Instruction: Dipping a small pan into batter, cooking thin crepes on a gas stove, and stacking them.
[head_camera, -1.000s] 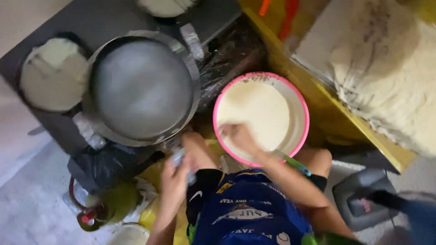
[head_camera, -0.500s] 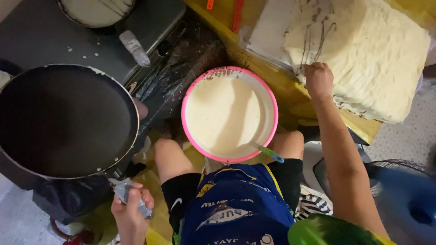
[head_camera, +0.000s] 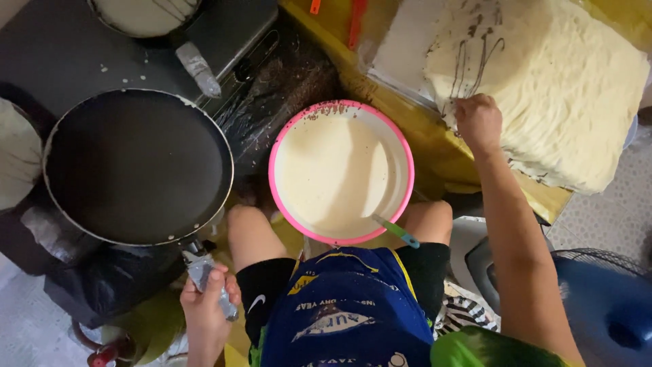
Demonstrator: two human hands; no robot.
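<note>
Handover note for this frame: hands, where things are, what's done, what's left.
Left hand: closed on the foil-wrapped handle of the dark pan; the pan shows no batter.
Right hand: resting on the stack of thin pale sheets, at its near edge.
Pink-rimmed bowl of pale batter sits between the knees, a green-handled utensil leaning in it.
Done: many sheets are stacked.
Left: plenty of batter is in the bowl; two other pans at the frame edges hold pale layers.
</note>
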